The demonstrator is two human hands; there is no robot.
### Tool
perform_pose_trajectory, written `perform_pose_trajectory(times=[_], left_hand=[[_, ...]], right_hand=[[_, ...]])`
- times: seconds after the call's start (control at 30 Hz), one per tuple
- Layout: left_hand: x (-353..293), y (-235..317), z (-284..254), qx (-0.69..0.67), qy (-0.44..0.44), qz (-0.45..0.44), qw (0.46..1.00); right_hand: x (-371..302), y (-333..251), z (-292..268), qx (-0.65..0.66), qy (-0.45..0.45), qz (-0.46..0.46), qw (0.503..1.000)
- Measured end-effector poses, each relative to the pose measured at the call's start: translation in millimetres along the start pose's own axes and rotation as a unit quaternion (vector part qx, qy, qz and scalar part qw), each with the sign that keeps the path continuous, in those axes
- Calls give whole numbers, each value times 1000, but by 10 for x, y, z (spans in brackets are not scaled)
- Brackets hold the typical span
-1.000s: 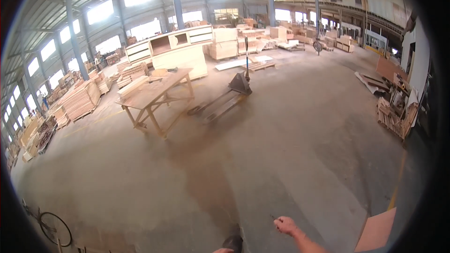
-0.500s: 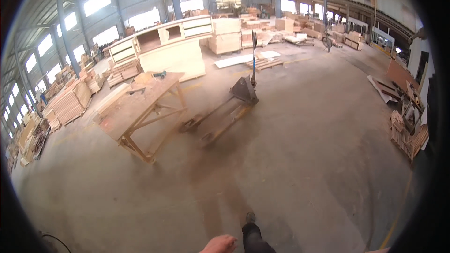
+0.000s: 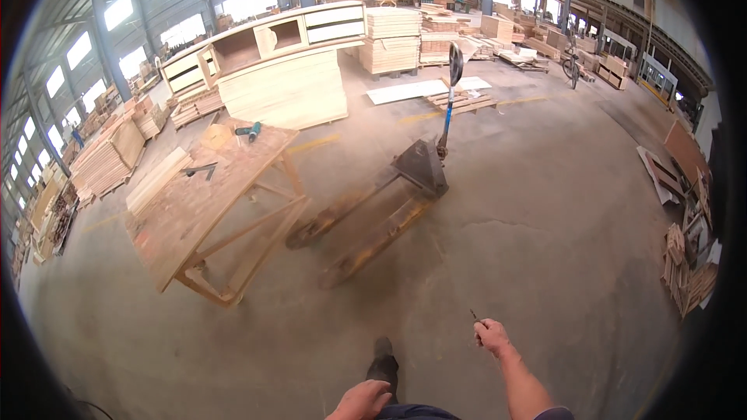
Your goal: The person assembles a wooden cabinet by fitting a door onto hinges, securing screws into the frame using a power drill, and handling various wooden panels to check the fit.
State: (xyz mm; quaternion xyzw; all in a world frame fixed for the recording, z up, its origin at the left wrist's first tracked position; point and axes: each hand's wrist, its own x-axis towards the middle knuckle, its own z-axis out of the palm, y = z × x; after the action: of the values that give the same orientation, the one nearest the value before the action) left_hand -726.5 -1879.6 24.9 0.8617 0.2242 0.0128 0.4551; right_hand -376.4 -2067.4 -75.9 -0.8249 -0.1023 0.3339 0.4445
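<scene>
My right hand [image 3: 490, 335] hangs forward at the lower right, closed around a thin dark pointed rod [image 3: 473, 316] whose tip sticks out past the fingers; its exact kind is too small to tell. At the bottom edge, my left hand [image 3: 362, 400] is low beside my leg, its fingers loosely bent and slightly apart, with nothing visible in them. Ahead on the left is a wooden workbench [image 3: 210, 210]. On its top lie a green and black cordless drill [image 3: 249, 131], a dark angled tool [image 3: 202, 170] and pale wooden boards [image 3: 158, 179].
A pallet jack [image 3: 420, 167] stands on the concrete floor just right of the bench. Behind are a long pale cabinet [image 3: 264, 39] and stacked panels [image 3: 391, 35]. Wood scraps [image 3: 685, 268] are heaped at the right; a bicycle [image 3: 572, 68] stands farther back.
The bench and pallet jack appear larger and closer as I step forward. My right hand with the thin rod has come into view; the leading foot differs.
</scene>
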Motion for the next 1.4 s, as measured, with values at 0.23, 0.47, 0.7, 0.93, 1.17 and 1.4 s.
perform_pose_trajectory(times=[0.23,0.47,0.7,0.93,1.17,1.4], left_hand=[[2525,79,-1023,5,26,49,998],[4995,-183,-1860,81,-47,71,993],[7416,197,-2514,68,3,103,992],[8441,67,-3511,15,102,4,995],[9961,-754,-4904,-24,209,-31,977],[11504,-2396,-7151,-25,498,-31,866]], right_hand=[[1613,838,61,-303,-155,39,940],[2672,255,23,-232,-242,227,915],[6302,-239,-815,-486,-199,-40,850],[8181,-4834,-649,126,-11,-24,992],[9566,-4912,-272,51,-104,-44,992],[11425,-5541,1366,-43,-232,15,972]])
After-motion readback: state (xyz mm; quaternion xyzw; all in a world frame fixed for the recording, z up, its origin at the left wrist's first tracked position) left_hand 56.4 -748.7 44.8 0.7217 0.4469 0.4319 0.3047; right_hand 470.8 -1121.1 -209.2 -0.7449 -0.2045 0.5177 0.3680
